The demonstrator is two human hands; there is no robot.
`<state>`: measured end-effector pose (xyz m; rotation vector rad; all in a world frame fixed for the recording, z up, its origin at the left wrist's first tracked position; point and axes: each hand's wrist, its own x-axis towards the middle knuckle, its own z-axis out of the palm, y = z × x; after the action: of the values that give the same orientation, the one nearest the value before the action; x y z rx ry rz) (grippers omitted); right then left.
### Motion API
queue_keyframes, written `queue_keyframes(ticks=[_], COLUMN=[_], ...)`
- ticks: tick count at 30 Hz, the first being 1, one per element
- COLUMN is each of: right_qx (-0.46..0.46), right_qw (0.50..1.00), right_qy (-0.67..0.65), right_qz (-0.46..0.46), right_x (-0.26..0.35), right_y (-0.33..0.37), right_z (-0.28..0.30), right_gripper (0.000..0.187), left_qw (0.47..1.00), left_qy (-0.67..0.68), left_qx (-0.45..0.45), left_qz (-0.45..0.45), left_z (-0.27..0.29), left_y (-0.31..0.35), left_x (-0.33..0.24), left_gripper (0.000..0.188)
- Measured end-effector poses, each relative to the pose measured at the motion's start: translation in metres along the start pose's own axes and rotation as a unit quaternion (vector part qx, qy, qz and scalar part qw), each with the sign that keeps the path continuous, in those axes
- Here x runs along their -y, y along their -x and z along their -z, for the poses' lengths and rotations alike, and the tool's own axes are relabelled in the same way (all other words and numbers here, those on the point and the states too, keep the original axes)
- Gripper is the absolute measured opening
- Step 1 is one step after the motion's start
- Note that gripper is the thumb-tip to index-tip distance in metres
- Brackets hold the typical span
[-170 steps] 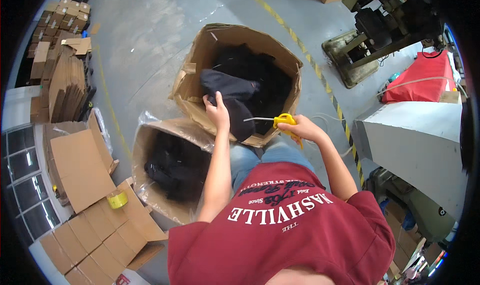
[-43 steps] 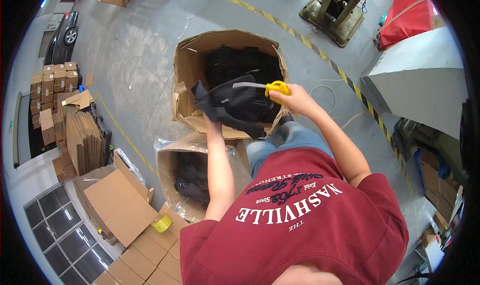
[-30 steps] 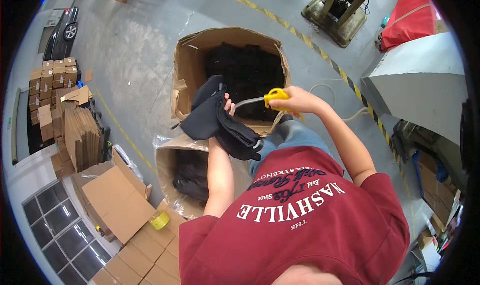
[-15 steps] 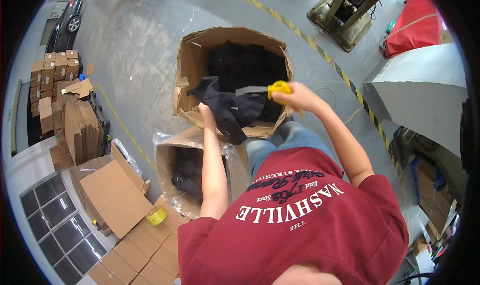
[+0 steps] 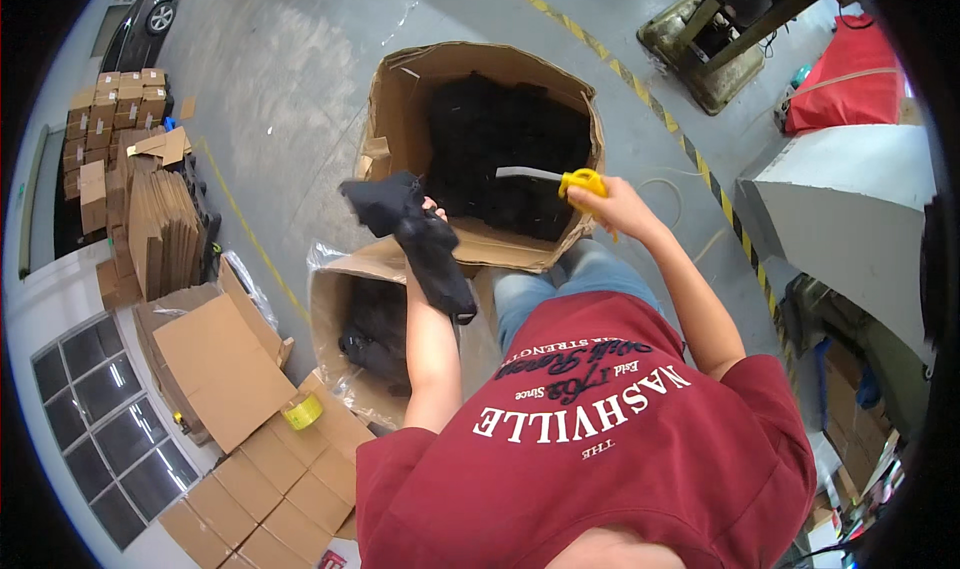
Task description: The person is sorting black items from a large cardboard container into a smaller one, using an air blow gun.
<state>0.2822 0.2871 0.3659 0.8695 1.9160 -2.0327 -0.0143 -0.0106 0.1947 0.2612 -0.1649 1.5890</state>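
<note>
My left hand (image 5: 432,208) is closed on a limp black fabric piece (image 5: 430,254), held over the near left rim of a large open carton (image 5: 395,99). One end of the piece sticks out to the left, and the other hangs down across my forearm. Its exact kind I cannot make out. My right hand (image 5: 615,207) grips a yellow-handled tool (image 5: 582,182) whose long, thin, pale grey end points left over the carton. A heap of black fabric pieces (image 5: 510,149) lies inside that carton.
Left of my legs stands a second carton (image 5: 335,269) with a clear plastic liner and black pieces in it. Flat cardboard (image 5: 220,369) and a yellow tape roll (image 5: 303,411) lie at lower left. A striped floor line (image 5: 660,119) and machine base (image 5: 700,59) are at right.
The black piece has moved left and up off the heap, away from the tool, and now hangs from my left hand. My right hand has shifted slightly right with the tool.
</note>
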Motion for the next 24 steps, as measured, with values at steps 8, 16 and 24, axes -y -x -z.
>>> queue_keyframes(ticks=[8, 16, 24], right_qx=[0.04, 0.034, -0.051], right_qw=[0.996, 0.993, 0.984], right_qy=[0.075, 0.103, -0.089], right_qz=[-0.039, -0.048, -0.146], right_x=[0.002, -0.006, -0.048], right_y=[-0.009, -0.028, -0.034], right_z=[0.003, -0.043, -0.027], right_gripper=[0.05, 0.052, 0.043], left_qw=[0.679, 0.123, -0.156], left_qy=[-0.463, -0.584, -0.571], left_qx=[-0.491, -0.786, -0.778], left_qz=[-0.289, -0.164, 0.21], left_z=[-0.056, -0.127, -0.195], left_y=[-0.067, -0.014, 0.148], left_x=[0.058, 0.042, 0.014], left_gripper=[0.058, 0.068, 0.084])
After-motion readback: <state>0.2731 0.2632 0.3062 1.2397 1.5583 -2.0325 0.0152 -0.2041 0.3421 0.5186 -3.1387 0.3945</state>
